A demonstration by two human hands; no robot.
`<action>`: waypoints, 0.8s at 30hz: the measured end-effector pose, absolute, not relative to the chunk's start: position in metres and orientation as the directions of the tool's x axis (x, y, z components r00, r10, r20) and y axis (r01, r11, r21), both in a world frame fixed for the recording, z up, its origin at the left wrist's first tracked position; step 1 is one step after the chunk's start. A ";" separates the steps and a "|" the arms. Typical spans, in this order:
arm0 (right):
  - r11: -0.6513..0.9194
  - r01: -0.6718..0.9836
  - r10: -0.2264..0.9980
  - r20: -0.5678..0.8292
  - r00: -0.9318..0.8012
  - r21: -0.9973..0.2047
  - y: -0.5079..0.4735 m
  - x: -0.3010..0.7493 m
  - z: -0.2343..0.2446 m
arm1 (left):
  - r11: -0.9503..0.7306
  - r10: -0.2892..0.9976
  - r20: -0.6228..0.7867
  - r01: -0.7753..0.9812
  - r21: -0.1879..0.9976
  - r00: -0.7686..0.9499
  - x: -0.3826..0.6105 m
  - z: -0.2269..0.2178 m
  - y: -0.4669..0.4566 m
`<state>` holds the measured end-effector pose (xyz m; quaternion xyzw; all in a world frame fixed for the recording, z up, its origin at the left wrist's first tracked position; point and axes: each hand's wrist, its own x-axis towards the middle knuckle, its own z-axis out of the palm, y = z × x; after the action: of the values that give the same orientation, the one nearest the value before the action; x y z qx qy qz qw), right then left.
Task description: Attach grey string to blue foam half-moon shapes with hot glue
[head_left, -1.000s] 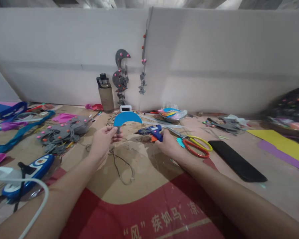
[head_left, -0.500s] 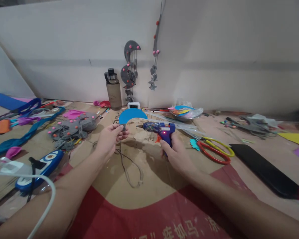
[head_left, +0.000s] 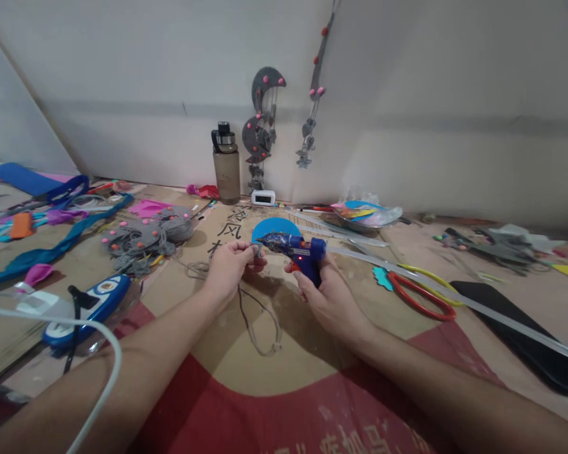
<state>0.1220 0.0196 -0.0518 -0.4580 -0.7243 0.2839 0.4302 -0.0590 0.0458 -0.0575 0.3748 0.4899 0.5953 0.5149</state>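
My left hand (head_left: 231, 266) pinches the lower tip of a blue crescent-shaped foam piece (head_left: 275, 227), held up over the cardboard. My right hand (head_left: 322, 296) is wrapped round the grip of a blue hot glue gun (head_left: 299, 250) with a red light glowing on it. The gun's nozzle points left and sits right at my left fingertips, by the foam piece's tip. A grey cord (head_left: 258, 316) trails from my left hand down onto the cardboard.
Scissors with red and yellow handles (head_left: 419, 291) and a black flat strip (head_left: 525, 337) lie to the right. A pile of grey felt shapes with pink dots (head_left: 144, 238) sits left, a blue and white device (head_left: 89, 308) nearer. A bottle (head_left: 226, 165) and small clock (head_left: 264, 198) stand by the wall.
My right hand lifted the glue gun off the cardboard and swung its nozzle left to the foam piece in my left hand. The view shifted left.
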 end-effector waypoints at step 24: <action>0.447 0.525 0.894 0.382 -0.234 -0.725 0.020 0.120 -0.053 | -0.027 0.980 0.006 -0.104 0.994 -0.200 -0.058 -0.061 0.046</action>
<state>0.1202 0.0200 -0.0526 -0.4724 -0.7508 0.2311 0.3996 -0.0578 0.0457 -0.0615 0.4241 0.5160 0.5777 0.4691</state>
